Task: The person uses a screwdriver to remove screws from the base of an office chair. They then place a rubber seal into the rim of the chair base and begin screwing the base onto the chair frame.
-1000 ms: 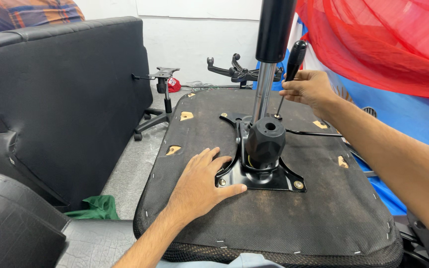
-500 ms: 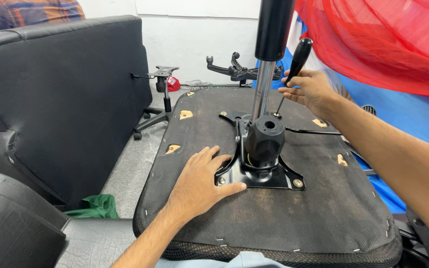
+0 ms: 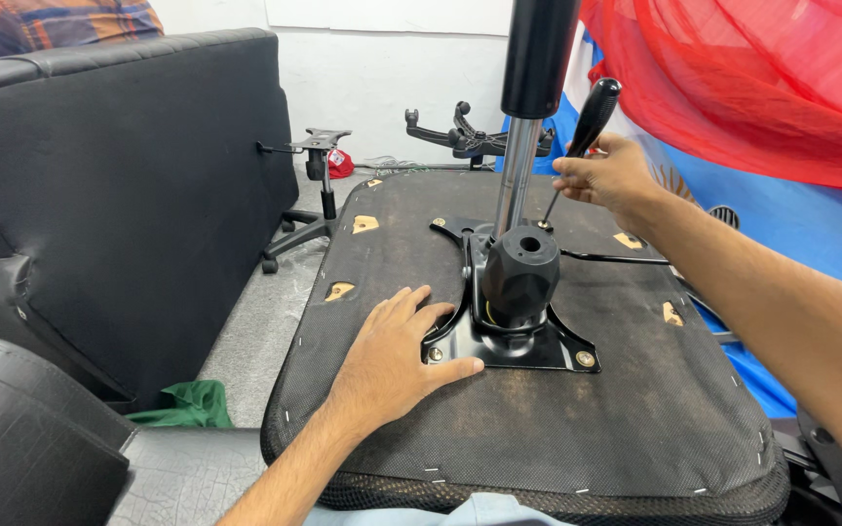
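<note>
Overhead, red mesh cloth point(image 3: 762, 78), blue sheet point(image 3: 791, 224)

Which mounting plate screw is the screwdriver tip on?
The far screw beside the chrome column, under the right hand. The two near-corner screws sit untouched by the left hand.

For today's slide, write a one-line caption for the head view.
Left hand steadies an upturned chair seat while right hand works a screwdriver at the mounting plate.
</note>
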